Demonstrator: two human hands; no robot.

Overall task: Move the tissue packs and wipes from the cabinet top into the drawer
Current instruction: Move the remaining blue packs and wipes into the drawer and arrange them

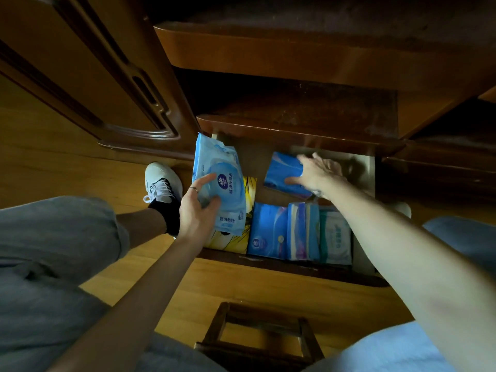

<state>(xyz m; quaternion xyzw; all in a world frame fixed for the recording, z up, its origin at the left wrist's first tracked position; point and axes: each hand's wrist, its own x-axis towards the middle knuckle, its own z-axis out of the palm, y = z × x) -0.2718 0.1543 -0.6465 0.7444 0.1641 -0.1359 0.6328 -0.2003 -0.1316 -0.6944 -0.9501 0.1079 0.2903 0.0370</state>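
The fingers [294,181] of the right hand [318,174] curl round a dark blue tissue pack [281,171], lowering it into the bare back half of the open drawer [363,210]. The left hand [197,210] pinches a pale blue wipes pack [218,183], held tilted above the drawer's left edge. Along the front edge stand a yellow pack [248,210], another blue tissue pack [267,232], a striped pack [302,232] and a white wipes pack [335,237]. Best to set the dark pack flat against the back wall, leaving room for the wipes beside it.
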